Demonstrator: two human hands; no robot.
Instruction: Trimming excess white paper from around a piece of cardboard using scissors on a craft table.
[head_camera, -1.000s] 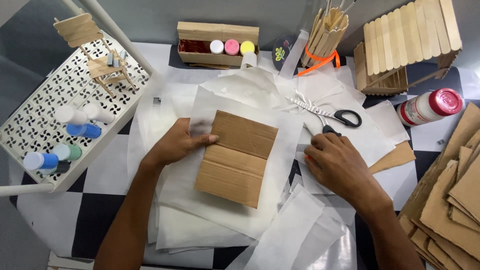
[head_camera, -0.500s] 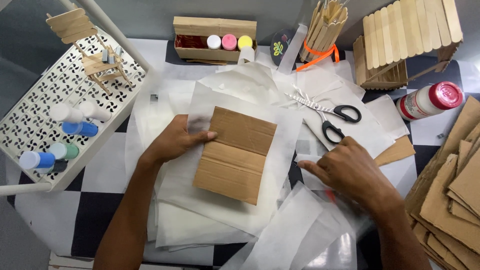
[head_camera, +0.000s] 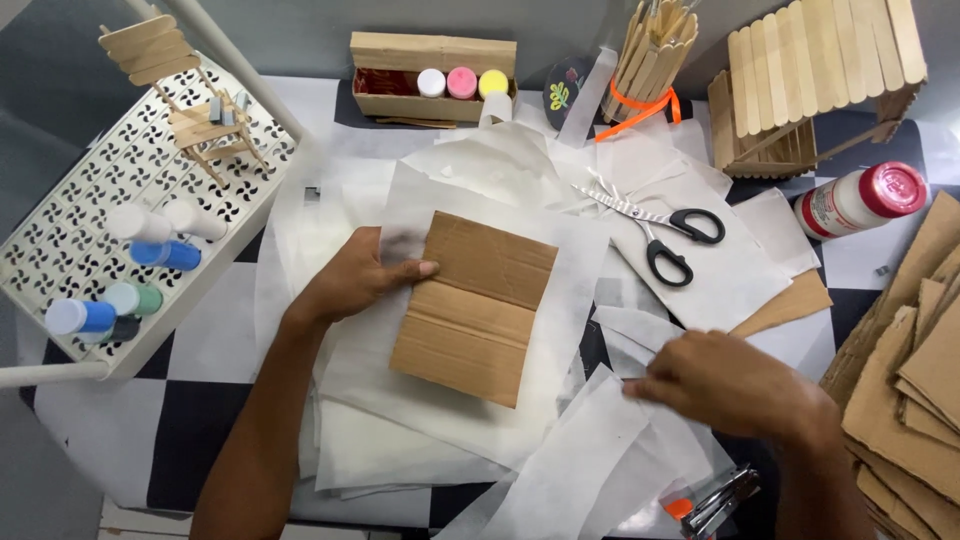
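A creased brown cardboard piece (head_camera: 475, 295) lies on a large white paper sheet (head_camera: 560, 250) in the middle of the table. My left hand (head_camera: 355, 280) holds its left edge, thumb lying on the cardboard. My right hand (head_camera: 725, 385) hovers low over loose white paper strips (head_camera: 580, 460) to the right of and below the cardboard. It is blurred with fingers bent towards a strip, and I cannot tell whether it grips one. Black-handled scissors (head_camera: 660, 230) lie on paper above the right hand, apart from it.
A white perforated tray (head_camera: 60, 230) with paint bottles and a small stick chair (head_camera: 215, 125) stands at left. A wooden box with paint jars (head_camera: 435, 70), a stick holder (head_camera: 655, 45) and a stick house (head_camera: 815, 70) line the back. A red-capped glue bottle (head_camera: 860, 200), stacked cardboard (head_camera: 920, 370) and a stapler (head_camera: 720, 500) sit at right.
My right hand has left the scissors area and moved down and to the right, over the paper strips. The left hand stays on the cardboard's edge.
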